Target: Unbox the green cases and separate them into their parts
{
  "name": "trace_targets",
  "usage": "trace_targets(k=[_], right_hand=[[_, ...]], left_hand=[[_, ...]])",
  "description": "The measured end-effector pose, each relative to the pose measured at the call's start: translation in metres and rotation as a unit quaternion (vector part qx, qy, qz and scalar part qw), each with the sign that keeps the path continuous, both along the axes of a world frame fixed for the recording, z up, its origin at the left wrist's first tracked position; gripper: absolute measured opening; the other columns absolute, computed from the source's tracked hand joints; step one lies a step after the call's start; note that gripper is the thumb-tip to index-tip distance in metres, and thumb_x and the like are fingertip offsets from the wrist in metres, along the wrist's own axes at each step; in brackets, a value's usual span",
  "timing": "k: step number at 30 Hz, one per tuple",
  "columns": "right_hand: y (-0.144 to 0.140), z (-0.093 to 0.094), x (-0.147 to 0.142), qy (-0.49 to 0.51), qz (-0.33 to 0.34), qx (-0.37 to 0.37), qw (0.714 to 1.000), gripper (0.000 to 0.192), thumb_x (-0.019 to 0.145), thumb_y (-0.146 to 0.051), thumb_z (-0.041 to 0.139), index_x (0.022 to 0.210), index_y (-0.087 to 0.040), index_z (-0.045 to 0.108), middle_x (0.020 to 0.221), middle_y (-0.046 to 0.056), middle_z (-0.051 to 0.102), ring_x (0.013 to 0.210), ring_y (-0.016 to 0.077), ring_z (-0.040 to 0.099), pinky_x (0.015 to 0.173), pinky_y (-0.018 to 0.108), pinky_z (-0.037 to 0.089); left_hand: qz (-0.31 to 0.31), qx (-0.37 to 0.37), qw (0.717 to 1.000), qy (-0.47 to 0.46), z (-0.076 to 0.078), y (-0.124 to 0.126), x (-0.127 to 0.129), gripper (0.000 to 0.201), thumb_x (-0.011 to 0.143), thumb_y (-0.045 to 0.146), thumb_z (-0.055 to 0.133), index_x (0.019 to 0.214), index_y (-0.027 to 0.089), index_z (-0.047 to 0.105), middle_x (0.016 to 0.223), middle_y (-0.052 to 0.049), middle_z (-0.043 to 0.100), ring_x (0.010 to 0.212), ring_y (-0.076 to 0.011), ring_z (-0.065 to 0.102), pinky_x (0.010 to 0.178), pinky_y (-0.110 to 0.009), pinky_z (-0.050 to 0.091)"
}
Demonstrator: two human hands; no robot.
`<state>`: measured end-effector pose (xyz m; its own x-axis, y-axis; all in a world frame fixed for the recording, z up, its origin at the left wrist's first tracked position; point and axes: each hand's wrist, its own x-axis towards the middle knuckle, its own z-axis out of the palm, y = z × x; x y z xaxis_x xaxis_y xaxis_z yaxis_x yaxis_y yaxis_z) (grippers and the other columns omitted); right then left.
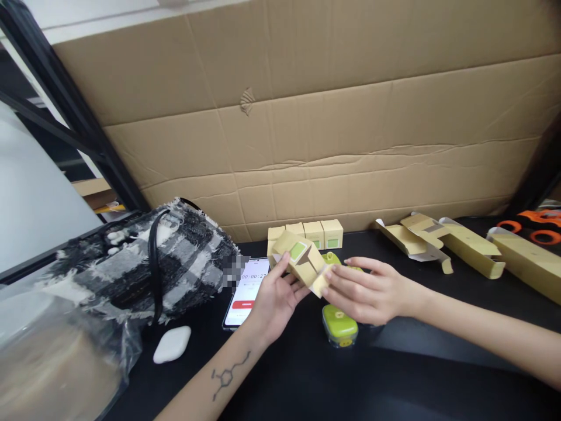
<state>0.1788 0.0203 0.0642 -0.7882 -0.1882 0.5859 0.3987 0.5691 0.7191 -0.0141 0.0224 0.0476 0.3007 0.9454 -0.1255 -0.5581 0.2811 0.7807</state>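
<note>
Now holds a yellow box [298,251] tilted above the black surface [298,374], grasping its body in the fingers [280,269] of the left hand [276,307] and touching its flapped end with the right hand [368,290]; cannot tell whether pinching there. Has a green-lidded container [340,324] just below, a row of similar boxes [332,234] behind, and a phone [243,295] showing a timer to the left. Has a white case [172,344] and a plaid bag [179,263] farther left, open cartons [471,245] to the right, and a cardboard panel [324,128] at the back.
</note>
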Motion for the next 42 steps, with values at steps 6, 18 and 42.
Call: trace_targets(k=[6, 18, 42], right_hand=[[-0.010, 0.003, -0.010, -0.053, -0.009, -0.034, 0.998, 0.027, 0.090, -0.012, 0.052, 0.114, -0.023, 0.062, 0.104, -0.004, 0.068, 0.092, 0.0108, 0.057, 0.084, 0.028, 0.049], [-0.013, 0.007, -0.010, -0.024, -0.061, -0.062, 0.996, 0.028, 0.094, -0.011, 0.039, 0.105, -0.014, 0.065, 0.105, 0.005, 0.071, 0.093, 0.0187, 0.063, 0.075, 0.031, 0.051], [-0.013, -0.004, -0.012, 0.069, -0.008, -0.264, 0.962, 0.020, 0.090, -0.010, 0.045, 0.096, -0.016, 0.063, 0.090, 0.007, 0.062, 0.082, 0.0168, 0.055, 0.074, 0.031, 0.045]], left_hand=[[0.071, 0.065, 0.992, 0.078, -0.002, 0.000, 0.000, 0.044, 0.078, 0.032, 0.069, 0.117, 0.016, 0.054, 0.111, -0.011, 0.067, 0.098, -0.0240, 0.064, 0.080, -0.032, 0.053], [0.012, 0.103, 0.991, 0.089, 0.002, -0.009, 0.003, 0.046, 0.083, 0.033, 0.064, 0.126, 0.018, 0.051, 0.115, -0.012, 0.066, 0.099, -0.0233, 0.064, 0.081, -0.031, 0.051], [-0.009, 0.080, 0.993, 0.082, 0.001, -0.012, 0.004, 0.039, 0.083, 0.036, 0.064, 0.116, 0.016, 0.060, 0.104, -0.011, 0.070, 0.089, -0.0206, 0.068, 0.075, -0.026, 0.051]])
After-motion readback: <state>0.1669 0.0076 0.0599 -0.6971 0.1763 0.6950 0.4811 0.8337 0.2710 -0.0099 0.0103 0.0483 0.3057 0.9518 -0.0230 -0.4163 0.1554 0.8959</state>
